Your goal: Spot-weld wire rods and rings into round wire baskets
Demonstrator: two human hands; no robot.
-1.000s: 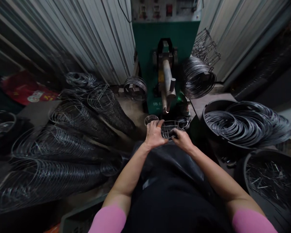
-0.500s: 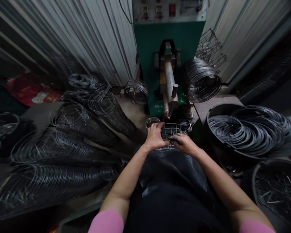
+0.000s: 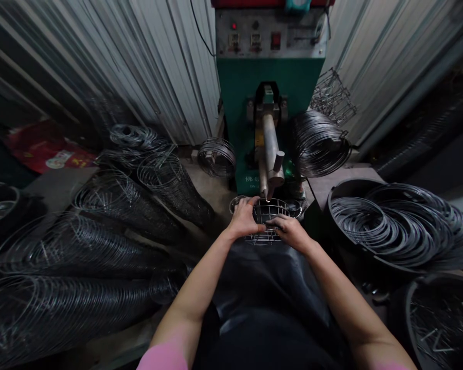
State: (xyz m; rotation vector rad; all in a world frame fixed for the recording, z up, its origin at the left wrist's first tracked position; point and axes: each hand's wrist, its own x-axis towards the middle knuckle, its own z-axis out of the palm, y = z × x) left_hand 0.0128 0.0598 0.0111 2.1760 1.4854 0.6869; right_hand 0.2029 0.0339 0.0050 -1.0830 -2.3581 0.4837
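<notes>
A round wire basket [image 3: 270, 209] of crossed metal rods sits over my lap, its far rim at the tip of a spot welder's arm [image 3: 271, 146]. My left hand [image 3: 244, 220] is closed round the basket's left side, thumb reaching across the near wires and fingers over the far left edge. On the right, my right hand [image 3: 287, 229] pinches the basket's near wires, fingertips close to my left thumb. Dark smudges cover the right fingertips. Whether a small loose piece lies under those fingers is hidden.
Stacks of wire rings [image 3: 81, 303] and mesh cylinders stand left. On the right are a black tub of wire hoops [image 3: 393, 216] and a bin of short rods [image 3: 443, 318]. Wire coils [image 3: 320, 144] hang beside the green welder cabinet [image 3: 235, 82].
My view has tipped upward, showing more of the control panel. The basket's far rim has come closer to the welder tip. Both hands keep their hold on it.
</notes>
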